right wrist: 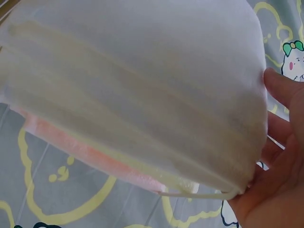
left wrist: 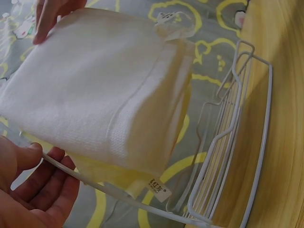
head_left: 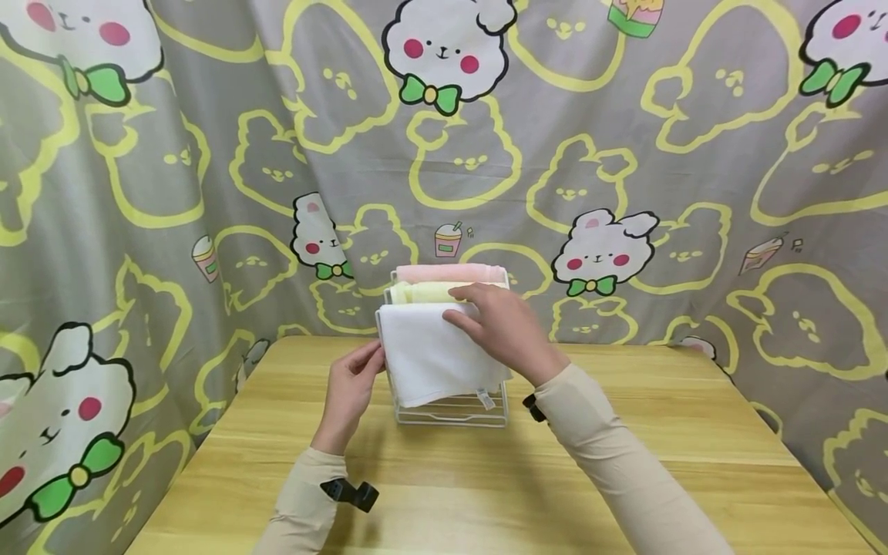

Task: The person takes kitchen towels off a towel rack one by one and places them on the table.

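A white wire rack [head_left: 451, 421] stands on the wooden table with folded towels over its bars. The white towel [head_left: 423, 354] hangs at the front, its tag [left wrist: 159, 189] showing low on it. Behind it are a yellow towel [head_left: 430, 291] and, farthest back, a pink towel [head_left: 451, 272]. At the rack's left side, my left hand [head_left: 354, 393] pinches the wire between thumb and fingers. My right hand [head_left: 509, 327] touches the top edge of the white towel near its right end, thumb in front and fingers reaching behind over the yellow one; some fingertips are hidden.
The wooden table [head_left: 624, 462] extends around the rack on all sides. A grey curtain [head_left: 486, 169] with yellow outlines and white cartoon animals hangs behind the table and down both sides. Dark straps sit on both sleeved wrists.
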A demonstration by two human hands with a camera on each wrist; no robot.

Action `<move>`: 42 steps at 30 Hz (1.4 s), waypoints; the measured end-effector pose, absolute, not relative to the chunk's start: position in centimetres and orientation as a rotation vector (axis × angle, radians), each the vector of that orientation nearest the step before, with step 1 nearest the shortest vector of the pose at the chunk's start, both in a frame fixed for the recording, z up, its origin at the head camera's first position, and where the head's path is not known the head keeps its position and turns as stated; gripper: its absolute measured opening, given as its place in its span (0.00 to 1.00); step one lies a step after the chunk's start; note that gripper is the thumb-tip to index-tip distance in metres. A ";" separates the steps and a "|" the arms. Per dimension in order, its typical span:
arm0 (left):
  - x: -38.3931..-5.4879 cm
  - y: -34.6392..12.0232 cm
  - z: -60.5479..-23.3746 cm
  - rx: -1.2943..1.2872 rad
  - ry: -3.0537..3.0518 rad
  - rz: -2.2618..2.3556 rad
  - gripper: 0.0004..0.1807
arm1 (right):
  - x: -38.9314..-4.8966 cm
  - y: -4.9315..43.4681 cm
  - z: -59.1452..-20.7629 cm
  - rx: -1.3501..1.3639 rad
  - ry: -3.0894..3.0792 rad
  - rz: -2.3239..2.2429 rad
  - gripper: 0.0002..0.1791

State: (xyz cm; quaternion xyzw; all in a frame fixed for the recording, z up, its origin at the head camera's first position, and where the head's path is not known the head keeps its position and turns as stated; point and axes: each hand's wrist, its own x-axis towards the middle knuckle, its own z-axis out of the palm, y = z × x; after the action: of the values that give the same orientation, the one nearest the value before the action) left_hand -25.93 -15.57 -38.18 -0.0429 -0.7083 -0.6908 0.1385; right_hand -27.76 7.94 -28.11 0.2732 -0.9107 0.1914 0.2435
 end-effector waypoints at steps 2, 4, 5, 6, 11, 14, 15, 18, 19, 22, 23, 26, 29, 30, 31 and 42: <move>-25.5 -15.5 -37.8 -0.116 -2.055 -1.983 0.15 | -27.7 7.6 -28.2 0.747 -2.486 0.507 0.23; -25.3 -15.5 -37.8 -0.108 -2.052 -1.982 0.15 | -27.6 7.4 -28.4 0.744 -2.483 0.486 0.22; -25.2 -15.5 -37.8 -0.106 -2.049 -1.983 0.15 | -27.6 7.3 -28.5 0.742 -2.478 0.475 0.22; -25.3 -15.5 -37.8 -0.104 -2.052 -1.980 0.15 | -27.6 7.2 -28.6 0.740 -2.471 0.468 0.21; -26.6 -15.8 -39.1 -0.107 -2.032 -2.000 0.15 | -27.6 7.2 -28.7 0.751 -2.413 0.459 0.16; -27.1 -15.9 -39.7 -0.112 -2.026 -1.988 0.16 | -27.6 7.2 -28.7 0.765 -2.386 0.476 0.13; -27.2 -15.9 -39.8 -0.113 -2.027 -1.980 0.16 | -27.7 7.2 -28.7 0.769 -2.378 0.485 0.13; -27.1 -15.8 -39.8 -0.124 -2.024 -1.965 0.16 | -27.7 7.2 -28.7 0.774 -2.362 0.513 0.12; -27.1 -15.8 -39.9 -0.128 -2.019 -1.965 0.15 | -27.7 7.2 -28.8 0.774 -2.357 0.524 0.12; -27.1 -15.7 -39.9 -0.130 -2.008 -1.961 0.14 | -27.8 7.3 -28.8 0.778 -2.337 0.553 0.11; -27.2 -15.7 -39.9 -0.128 -2.005 -1.959 0.14 | -27.8 7.3 -28.8 0.781 -2.330 0.565 0.11; -27.2 -15.7 -39.8 -0.129 -2.004 -1.950 0.13 | -27.9 7.3 -28.8 0.794 -2.311 0.595 0.11; -27.2 -15.7 -39.9 -0.141 -2.004 -1.941 0.14 | -28.0 7.3 -28.8 0.806 -2.300 0.620 0.11; -27.2 -15.7 -39.9 -0.144 -2.002 -1.940 0.14 | -28.0 7.4 -28.8 0.810 -2.298 0.629 0.11; -27.2 -15.7 -39.9 -0.146 -2.002 -1.938 0.14 | -28.0 7.4 -28.7 0.812 -2.298 0.635 0.11; -27.1 -15.6 -39.8 -0.142 -2.001 -1.932 0.15 | -27.8 7.6 -28.5 0.810 -2.260 0.688 0.11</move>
State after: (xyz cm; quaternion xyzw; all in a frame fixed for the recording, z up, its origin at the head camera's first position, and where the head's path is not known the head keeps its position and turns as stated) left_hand -27.15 -15.61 -39.84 -0.0501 -0.7071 -0.6828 0.1770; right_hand -27.78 7.64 -28.48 0.3076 -0.8585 0.2614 0.3164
